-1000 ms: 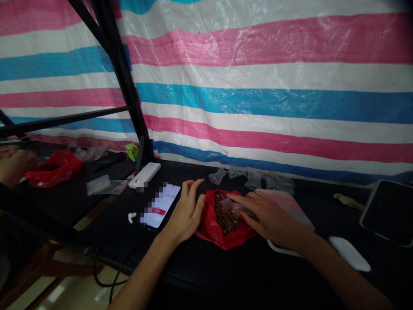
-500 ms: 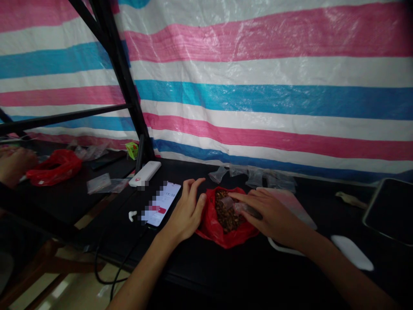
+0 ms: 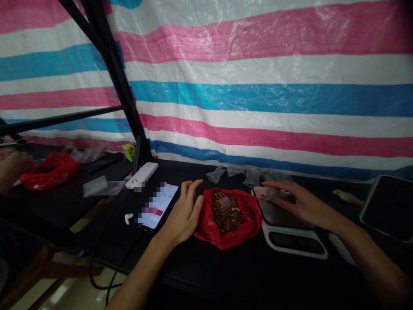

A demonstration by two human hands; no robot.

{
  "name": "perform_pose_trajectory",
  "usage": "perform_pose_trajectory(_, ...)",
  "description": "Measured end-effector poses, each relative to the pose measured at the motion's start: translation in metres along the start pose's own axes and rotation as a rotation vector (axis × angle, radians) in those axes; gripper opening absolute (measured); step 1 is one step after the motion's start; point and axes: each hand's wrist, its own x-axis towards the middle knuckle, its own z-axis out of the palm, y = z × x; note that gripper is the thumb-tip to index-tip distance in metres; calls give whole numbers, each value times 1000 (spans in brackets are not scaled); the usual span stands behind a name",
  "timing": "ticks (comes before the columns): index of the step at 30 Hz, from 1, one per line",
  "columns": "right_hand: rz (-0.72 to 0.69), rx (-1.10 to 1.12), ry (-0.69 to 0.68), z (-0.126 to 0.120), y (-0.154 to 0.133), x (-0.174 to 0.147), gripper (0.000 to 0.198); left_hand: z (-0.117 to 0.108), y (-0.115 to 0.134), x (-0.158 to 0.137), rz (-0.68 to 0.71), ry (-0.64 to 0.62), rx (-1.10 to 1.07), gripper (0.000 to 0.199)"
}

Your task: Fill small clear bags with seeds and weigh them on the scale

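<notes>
A red plastic bag (image 3: 243, 239) stands open on the black table, full of small brown dried pieces (image 3: 227, 219). On those pieces lies a small clear plastic piece (image 3: 223, 202). My left hand (image 3: 185, 211) rests at the bag's left edge, fingers apart and holding nothing. To the right of the bag is a white kitchen scale (image 3: 267, 239) with a shiny top plate and a dark display. Over its plate, my right hand (image 3: 300, 200) pinches a small clear plastic bag (image 3: 274, 194) with something brown inside. Whether this bag touches the plate, I cannot tell.
A lit phone (image 3: 159, 206), a white earbud (image 3: 128, 218) and a white power bank (image 3: 142, 175) lie to the left. Clear bags (image 3: 253, 176) line the back. A dark-screened tablet (image 3: 389, 206) is far right. Another person's hand (image 3: 14, 168) works beside a second red bag (image 3: 60, 172).
My right hand has moved right from the red bag to over the scale, carrying the small clear plastic bag. The scale's display has come into view. My left hand has stayed by the red bag.
</notes>
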Motion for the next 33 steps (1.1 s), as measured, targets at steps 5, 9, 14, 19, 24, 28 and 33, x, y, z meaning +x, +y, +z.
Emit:
perform_pose_trajectory(5, 40, 47, 132, 1, 28, -14, 56, 0, 0, 0, -20, -29, -2, 47)
perform_pose_trajectory(9, 31, 115, 325, -4, 32, -16, 61, 2, -1, 1, -17, -28, -1, 47)
perform_pose_trajectory(14, 31, 62, 446, -5, 28, -15, 49, 4, -2, 2, -10, -25, 3, 47)
perform_pose_trajectory(19, 27, 17, 380, 0, 34, -16, 64, 2, -1, 2, -19, -18, 18, 47)
perform_pose_trajectory(24, 2, 30, 329, 3, 34, -16, 73, 2, -4, 1, 7, 7, 40, 47)
perform_pose_trajectory(28, -9, 35, 310, 6, 30, -17, 76, 2, -6, 2, 0, 6, 36, 47)
perform_pose_trajectory(33, -3, 46, 265, 6, 24, -17, 83, 1, -5, 3, -12, 35, 38, 46)
